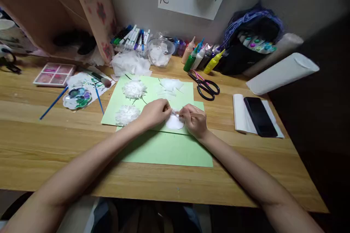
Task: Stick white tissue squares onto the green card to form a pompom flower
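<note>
My left hand (155, 112) and my right hand (194, 119) meet over a light green paper sheet (166, 149) on the wooden table. Both pinch a small white tissue piece (174, 121) that rests on the sheet. The right hand also grips a thin wooden stick (197, 115) lying across its fingers. Two finished white tissue flowers (133, 89) (126, 114) sit on the green sheet left of my hands. A pile of loose white tissue squares (170, 85) lies just beyond them.
Black scissors (205, 86) lie right of the sheet. A phone (259, 116) rests on a white pad. Paint bottles (201, 58), markers (133, 38), a plastic bowl (161, 51), a paint palette (77, 97), brushes (53, 102) and a white paper roll (281, 73) line the back.
</note>
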Motion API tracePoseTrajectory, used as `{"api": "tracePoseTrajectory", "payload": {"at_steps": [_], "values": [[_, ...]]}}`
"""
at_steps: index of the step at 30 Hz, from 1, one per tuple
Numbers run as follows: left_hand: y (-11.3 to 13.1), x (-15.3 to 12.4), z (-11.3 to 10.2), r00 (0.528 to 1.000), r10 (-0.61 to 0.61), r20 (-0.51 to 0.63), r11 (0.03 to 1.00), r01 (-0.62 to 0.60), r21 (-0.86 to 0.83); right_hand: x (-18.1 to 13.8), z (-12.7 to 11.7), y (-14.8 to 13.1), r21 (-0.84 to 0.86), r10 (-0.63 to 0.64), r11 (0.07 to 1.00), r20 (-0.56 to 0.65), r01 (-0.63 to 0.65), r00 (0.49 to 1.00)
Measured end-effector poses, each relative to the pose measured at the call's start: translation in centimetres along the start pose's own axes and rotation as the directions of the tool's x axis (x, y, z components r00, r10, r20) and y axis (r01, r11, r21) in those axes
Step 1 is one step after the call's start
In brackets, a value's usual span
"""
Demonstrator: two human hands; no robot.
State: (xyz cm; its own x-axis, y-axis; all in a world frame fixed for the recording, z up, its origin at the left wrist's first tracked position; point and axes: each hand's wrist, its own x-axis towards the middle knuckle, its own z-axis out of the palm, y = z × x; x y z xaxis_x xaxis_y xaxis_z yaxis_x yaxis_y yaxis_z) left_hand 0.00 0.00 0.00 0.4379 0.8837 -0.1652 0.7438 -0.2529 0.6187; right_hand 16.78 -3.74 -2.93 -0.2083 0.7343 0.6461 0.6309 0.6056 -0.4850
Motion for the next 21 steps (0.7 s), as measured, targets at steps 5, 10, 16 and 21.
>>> {"api": "tracePoseTrajectory", "payload": {"at_steps": [5, 10, 16, 21], "values": [[0.06, 0.00, -0.02, 1.000, -0.001, 0.007, 1.000, 0.001, 0.007, -0.55, -0.13, 0.24, 0.040, 0.030, 0.999, -0.073, -0.027, 0.997], [0.08, -0.02, -0.01, 1.000, 0.001, -0.001, 1.000, -0.001, 0.015, -0.57, 0.02, 0.27, 0.056, 0.049, 0.997, -0.058, -0.046, 0.997], [0.05, -0.03, 0.02, 1.000, -0.006, -0.004, 1.000, 0.006, 0.013, -0.48, 0.07, 0.23, 0.068, 0.041, 0.997, -0.022, -0.039, 0.999], [0.01, -0.02, 0.18, 1.000, 0.003, -0.011, 1.000, -0.003, 0.015, -0.36, 0.03, 0.17, 0.034, 0.005, 0.999, -0.019, -0.004, 1.000]]}}
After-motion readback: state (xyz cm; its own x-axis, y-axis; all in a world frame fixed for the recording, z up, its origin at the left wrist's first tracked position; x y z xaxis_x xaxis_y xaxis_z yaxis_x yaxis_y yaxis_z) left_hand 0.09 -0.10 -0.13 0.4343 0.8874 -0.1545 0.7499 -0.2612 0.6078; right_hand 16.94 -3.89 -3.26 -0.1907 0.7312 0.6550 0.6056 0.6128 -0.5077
